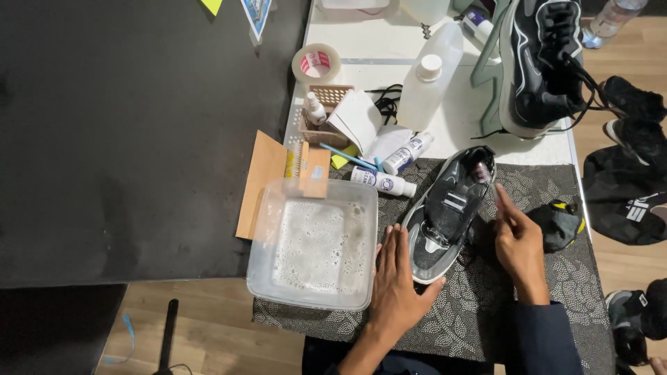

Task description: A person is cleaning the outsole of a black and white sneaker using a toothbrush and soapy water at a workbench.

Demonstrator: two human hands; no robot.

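- The left hand [396,281] lies flat on the mat [486,312], fingers spread wide. It holds nothing. Its fingertips touch the heel end of the shoe [448,212].
- The right hand [517,243] is at 3 o'clock from the shoe, just beside it. Its fingers are close together and point up along the shoe's side. I cannot tell if they pinch anything.
- The shoe is grey and black. It lies in the middle of the dark, dotted mat, toe pointing to 1 o'clock.
- A clear tub [314,243] of foamy water sits at 9 o'clock from the shoe, touching the mat's left part.
- A brush [306,167] rests on the tub's far rim, on brown card [260,184].
- Two small white bottles [383,182] lie at 11 o'clock from the shoe.
- A little basket [326,111] stands farther off at 11 o'clock, with a small spray bottle [315,110] in it.
- A tape roll [317,64] lies behind the basket on the white counter [361,35].
- A big white jug [431,83] stands at 12 o'clock.
- A large black and green shoe [542,62] sits at 1 o'clock, well apart.
- A dark cloth with yellow bits [559,222] lies at 3 o'clock, past the right hand.
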